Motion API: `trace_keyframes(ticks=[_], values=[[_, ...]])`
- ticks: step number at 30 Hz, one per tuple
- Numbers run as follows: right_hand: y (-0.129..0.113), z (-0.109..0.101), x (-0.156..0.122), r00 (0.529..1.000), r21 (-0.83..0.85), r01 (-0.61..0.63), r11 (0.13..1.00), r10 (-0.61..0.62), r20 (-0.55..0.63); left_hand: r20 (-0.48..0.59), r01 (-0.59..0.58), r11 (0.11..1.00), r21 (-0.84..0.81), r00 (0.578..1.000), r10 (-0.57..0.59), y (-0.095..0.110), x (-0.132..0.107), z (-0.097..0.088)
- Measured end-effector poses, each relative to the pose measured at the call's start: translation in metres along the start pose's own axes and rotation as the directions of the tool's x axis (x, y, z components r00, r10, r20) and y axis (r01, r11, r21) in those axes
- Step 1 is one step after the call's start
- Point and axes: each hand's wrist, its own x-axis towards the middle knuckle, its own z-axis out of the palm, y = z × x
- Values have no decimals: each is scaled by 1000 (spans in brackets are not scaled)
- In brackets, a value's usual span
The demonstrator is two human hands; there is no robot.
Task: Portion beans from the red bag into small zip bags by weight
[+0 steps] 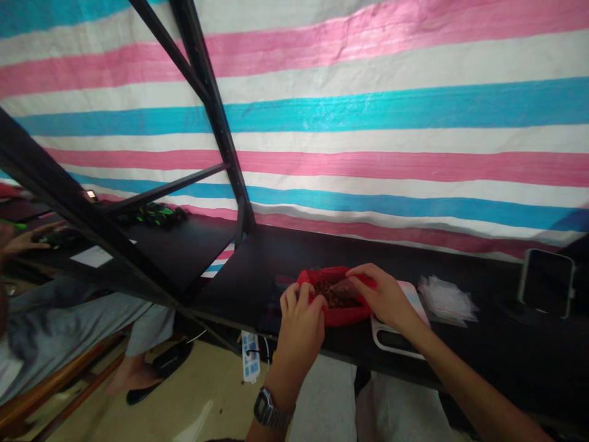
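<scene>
A red bag (347,316) stands open on the black table, with small brown pieces (338,299) inside that could be nuts or beans. My left hand (301,313) wears a wristwatch and has its fingers closed on the bag's left rim. Over the right side of the opening, my right hand (380,294) pinches a small brownish scoop-like thing (344,286), whose tip lies among the pieces. Its exact kind is hard to make out. Just right of the bag, partly under my right forearm, lies a white kitchen scale (400,345) with a dark display.
Clear plastic zip bags (447,301) are piled right of the scale. A phone (547,282) leans on a stand at the far right. Black metal posts (216,110) rise at left; beyond them sits another person (92,319). A power strip (251,356) hangs below the table edge.
</scene>
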Motion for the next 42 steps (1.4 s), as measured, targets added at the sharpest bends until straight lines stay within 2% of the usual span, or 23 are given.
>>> trace_keyframes(ticks=[3, 6, 8, 11, 18, 23, 28, 35, 42], values=[[-6, -1, 0, 999, -59, 24, 998, -22, 40, -34, -13, 1000, -21, 999, 12, 1, -3, -2], [-9, -2, 3, 999, -54, 45, 998, -46, -16, -34, -33, 998, -47, 999, 31, 1, -8, -2], [-11, -3, 6, 998, -53, 61, 997, -61, -2, -22, -42, 997, -65, 999, 41, 4, -12, 0], [-14, -5, 6, 998, -58, 56, 997, -54, 31, -26, -32, 996, -84, 999, 30, 15, -21, 2], [-21, -8, 3, 1000, -109, 31, 994, -30, 4, -8, -36, 985, -166, 999, 36, 38, -39, 8], [-32, -10, 3, 999, -160, 51, 986, -49, 19, -29, -7, 977, -213, 1000, 1, 37, -36, 6], [-42, -9, 3, 998, -229, 64, 971, -59, 30, -57, 71, 968, -239, 995, -87, 34, -30, 4], [-41, -2, 6, 995, -337, 92, 937, -70, 76, -33, 123, 959, -256, 990, -136, 32, -26, -1], [-45, 1, 3, 994, -322, 107, 941, -95, 55, -73, 157, 954, -255, 981, -181, 24, -16, 0]])
